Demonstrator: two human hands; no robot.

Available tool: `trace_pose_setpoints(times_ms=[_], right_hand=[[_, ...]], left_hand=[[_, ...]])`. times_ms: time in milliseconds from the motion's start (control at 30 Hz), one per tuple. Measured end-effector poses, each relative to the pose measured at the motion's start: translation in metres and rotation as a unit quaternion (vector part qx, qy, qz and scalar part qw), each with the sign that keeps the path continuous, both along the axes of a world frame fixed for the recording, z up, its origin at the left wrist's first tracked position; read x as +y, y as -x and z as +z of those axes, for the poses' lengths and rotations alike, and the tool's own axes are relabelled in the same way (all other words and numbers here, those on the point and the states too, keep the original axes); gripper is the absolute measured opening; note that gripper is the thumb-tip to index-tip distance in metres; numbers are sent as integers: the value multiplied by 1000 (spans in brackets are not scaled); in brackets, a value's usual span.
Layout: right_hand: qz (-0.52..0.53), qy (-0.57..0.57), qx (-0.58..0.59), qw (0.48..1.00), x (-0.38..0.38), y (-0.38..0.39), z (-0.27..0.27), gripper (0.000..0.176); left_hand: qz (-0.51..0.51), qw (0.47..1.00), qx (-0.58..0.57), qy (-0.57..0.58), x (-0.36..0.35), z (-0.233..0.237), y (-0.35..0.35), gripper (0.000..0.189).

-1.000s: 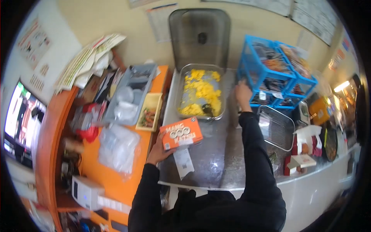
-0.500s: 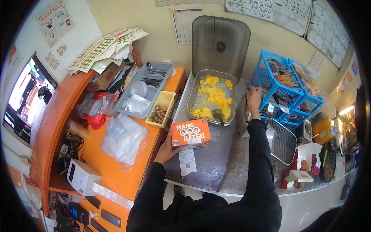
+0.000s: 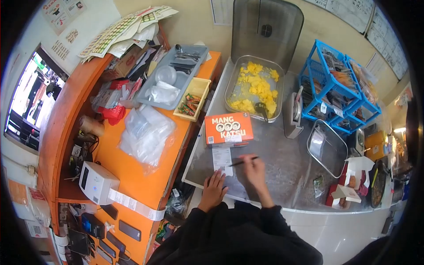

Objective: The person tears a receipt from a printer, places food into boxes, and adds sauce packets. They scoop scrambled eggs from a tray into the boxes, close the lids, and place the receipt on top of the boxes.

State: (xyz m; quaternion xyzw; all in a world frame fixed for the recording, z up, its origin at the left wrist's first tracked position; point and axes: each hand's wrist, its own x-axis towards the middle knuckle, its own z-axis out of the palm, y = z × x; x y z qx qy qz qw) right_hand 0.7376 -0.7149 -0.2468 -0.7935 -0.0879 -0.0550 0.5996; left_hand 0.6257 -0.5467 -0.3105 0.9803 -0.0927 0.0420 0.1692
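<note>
Receipt [image 3: 222,159] lies on the bench [image 3: 280,161], left hand [image 3: 214,189] spread flat below it, right hand [image 3: 255,170] clamped on a pen [image 3: 243,162] seemingly touching it; its print is unreadable.

The left grip [image 3: 215,187] is no longer on the side of the box [image 3: 228,128]. It has dropped back towards the person and now lies flat, fingers spread, on the tabletop [image 3: 282,163], just below the receipt [image 3: 222,160]. The box stands free, with nothing touching it, just beyond the receipt's far end. The right grip [image 3: 254,170] has come away from the blue rack [image 3: 327,88] and now sits close beside the left one. It is closed around a pen [image 3: 243,161] whose tip rests on the receipt. Both sleeves are pulled in near the body instead of stretched out across the tabletop.
</note>
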Motion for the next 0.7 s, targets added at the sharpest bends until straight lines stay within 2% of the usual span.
trace_pose_setpoints(times_ms=[33,133,267,367,467,533,567,600,667,700], right_hand=[[51,-14,16,998,14,-2,-25,22],[68,86,-5,994,37,-8,-32,26],[39,140,9,989,40,-11,-39,18],[20,96,-56,994,38,-6,-39,18],[-71,23,-65,995,24,23,-43,17],[-173,76,-117,975,6,36,-43,13],[-187,153,-132,961,0,39,-35,12],[-182,230,-42,955,-11,39,-46,24],[-208,380,-182,883,-32,28,-90,41],[-214,429,-99,872,-31,30,-92,48]], left_hand=[[-5,1000,-3,-12,1,1,1,56],[-18,1000,2,-24,7,-1,1,58],[-12,999,-17,-27,7,-8,3,57],[-13,1000,-9,-17,5,-5,7,56],[-32,999,7,6,10,-8,7,54],[-19,999,18,22,19,-22,15,53],[-18,999,-17,27,22,-16,21,45],[-5,999,-34,41,29,-15,28,43],[17,995,-71,72,49,-14,46,39],[61,989,-95,92,64,-9,58,36]])
